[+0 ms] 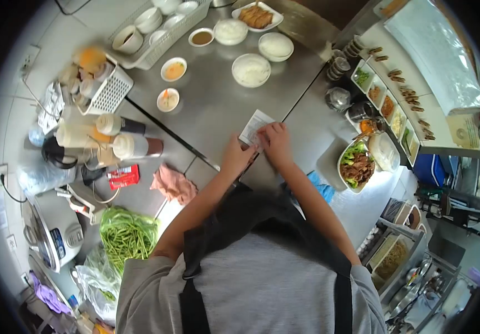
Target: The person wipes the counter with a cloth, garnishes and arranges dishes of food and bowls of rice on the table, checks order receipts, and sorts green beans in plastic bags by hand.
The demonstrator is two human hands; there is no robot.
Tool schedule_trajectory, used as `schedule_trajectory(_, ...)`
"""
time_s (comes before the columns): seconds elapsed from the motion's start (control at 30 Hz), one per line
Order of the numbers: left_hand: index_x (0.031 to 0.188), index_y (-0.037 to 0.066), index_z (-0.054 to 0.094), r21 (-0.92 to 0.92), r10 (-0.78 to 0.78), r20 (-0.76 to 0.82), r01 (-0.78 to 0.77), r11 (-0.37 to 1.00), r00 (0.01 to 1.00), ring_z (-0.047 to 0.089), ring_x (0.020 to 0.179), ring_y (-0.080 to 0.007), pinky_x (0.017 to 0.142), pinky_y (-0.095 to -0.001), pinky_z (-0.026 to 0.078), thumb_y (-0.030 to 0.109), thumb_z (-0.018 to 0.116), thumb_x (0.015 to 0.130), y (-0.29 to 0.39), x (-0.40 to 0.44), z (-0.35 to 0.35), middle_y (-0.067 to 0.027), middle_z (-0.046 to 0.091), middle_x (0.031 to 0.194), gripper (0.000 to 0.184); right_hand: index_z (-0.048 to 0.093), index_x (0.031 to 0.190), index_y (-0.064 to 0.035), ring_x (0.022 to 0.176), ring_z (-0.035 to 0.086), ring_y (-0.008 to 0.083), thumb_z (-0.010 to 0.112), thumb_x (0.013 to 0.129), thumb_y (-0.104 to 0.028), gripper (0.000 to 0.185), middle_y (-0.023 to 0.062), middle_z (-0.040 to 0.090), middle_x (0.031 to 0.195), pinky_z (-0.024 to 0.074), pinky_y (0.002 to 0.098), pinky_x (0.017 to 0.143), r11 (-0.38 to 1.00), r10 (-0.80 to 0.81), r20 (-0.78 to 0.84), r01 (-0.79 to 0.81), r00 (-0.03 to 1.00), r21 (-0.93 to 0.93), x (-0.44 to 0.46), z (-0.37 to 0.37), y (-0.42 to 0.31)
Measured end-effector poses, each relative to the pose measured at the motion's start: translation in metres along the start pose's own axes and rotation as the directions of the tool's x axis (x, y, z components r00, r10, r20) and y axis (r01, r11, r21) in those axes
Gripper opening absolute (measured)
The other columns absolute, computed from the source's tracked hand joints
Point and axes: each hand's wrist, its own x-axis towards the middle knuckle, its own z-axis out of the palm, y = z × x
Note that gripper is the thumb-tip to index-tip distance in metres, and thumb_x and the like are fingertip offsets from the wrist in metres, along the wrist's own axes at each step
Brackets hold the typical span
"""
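Observation:
A small white printed paper slip [255,126] is between my two hands over the steel counter. My left hand [235,157] grips its near left edge with closed fingers. My right hand [276,142] has its fingers bent over the slip's right side, pinching it. The print is too small to read. Beyond the slip stand several bowls of white rice [251,70]. To the right of my right arm lies a blue cloth [321,187], and a dish of meat and greens [357,166] sits farther right.
Small bowls of sauce [174,69] and a plate of fried food [256,17] stand at the back. On the left are squeeze bottles [130,146], a pink cloth [173,185] and bagged green beans [128,236]. Ingredient trays [388,106] line the right side.

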Motion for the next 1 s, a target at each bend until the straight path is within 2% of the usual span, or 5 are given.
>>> schedule_trajectory(0.07, 0.118, 0.007, 0.056, 0.381, 0.250, -0.130, -0.184, 0.906, 0.960, 0.066, 0.087, -0.0255, 0.068, -0.0356, 0.052, 0.023, 0.070, 0.084, 0.004, -0.005, -0.015, -0.0093, 0.066, 0.091, 0.041, 0.068, 0.095, -0.0090, 0.105, 0.054, 0.0326, 0.065, 0.074, -0.002, 0.023, 0.0096, 0.062, 0.096, 0.0459, 0.0407, 0.090, 0.998, -0.042, 0.018, 0.041, 0.999, 0.041, 0.005, 0.002, 0.001)
schedule_trajectory(0.17, 0.122, 0.016, 0.058, 0.511, 0.567, -0.010, -0.483, 0.711, 0.824, 0.056, 0.112, -0.0346, 0.089, -0.0469, 0.045, 0.026, 0.073, 0.078, 0.007, 0.003, -0.035, -0.0116, 0.058, 0.118, 0.047, 0.070, 0.093, -0.0112, 0.107, 0.054, 0.0327, 0.059, 0.076, 0.006, 0.026, 0.0083, 0.062, 0.096, 0.0455, 0.0424, 0.094, 0.968, -0.246, 0.047, 0.242, 0.968, 0.073, 0.025, -0.004, 0.002)
schedule_trajectory(0.27, 0.126, 0.022, 0.059, 0.694, 0.700, 0.097, -0.553, 0.462, 0.707, 0.038, 0.130, -0.0369, 0.104, -0.0538, 0.030, 0.031, 0.074, 0.076, -0.008, 0.023, -0.040, -0.0130, 0.042, 0.140, 0.053, 0.068, 0.091, -0.0093, 0.108, 0.053, 0.0326, 0.061, 0.076, 0.003, 0.021, 0.0089, 0.061, 0.100, 0.0456, 0.0418, 0.094, 0.954, -0.300, 0.128, 0.294, 0.945, 0.065, 0.039, -0.001, 0.003)
schedule_trajectory(0.37, 0.129, 0.025, 0.059, 0.670, 0.680, 0.061, -0.535, 0.515, 0.731, 0.030, 0.137, -0.0363, 0.111, -0.0546, 0.019, 0.035, 0.072, 0.078, -0.017, 0.026, -0.039, -0.0139, 0.035, 0.146, 0.054, 0.065, 0.090, -0.0074, 0.109, 0.053, 0.0338, 0.063, 0.077, -0.001, 0.014, 0.0096, 0.060, 0.101, 0.0455, 0.0422, 0.093, 0.972, -0.234, 0.129, 0.228, 0.963, 0.065, 0.037, -0.008, -0.007)
schedule_trajectory(1.0, 0.131, 0.027, 0.058, 0.653, 0.636, 0.026, -0.495, 0.573, 0.771, 0.024, 0.141, -0.0352, 0.114, -0.0546, 0.014, 0.040, 0.078, 0.070, -0.016, 0.024, -0.036, -0.0118, 0.033, 0.150, 0.065, 0.068, 0.083, -0.0103, 0.108, 0.051, 0.0327, 0.067, 0.079, -0.016, 0.008, 0.0094, 0.056, 0.101, 0.0393, 0.0500, 0.096, 0.962, -0.238, 0.038, 0.241, 0.970, -0.131, 0.022, -0.008, -0.013)
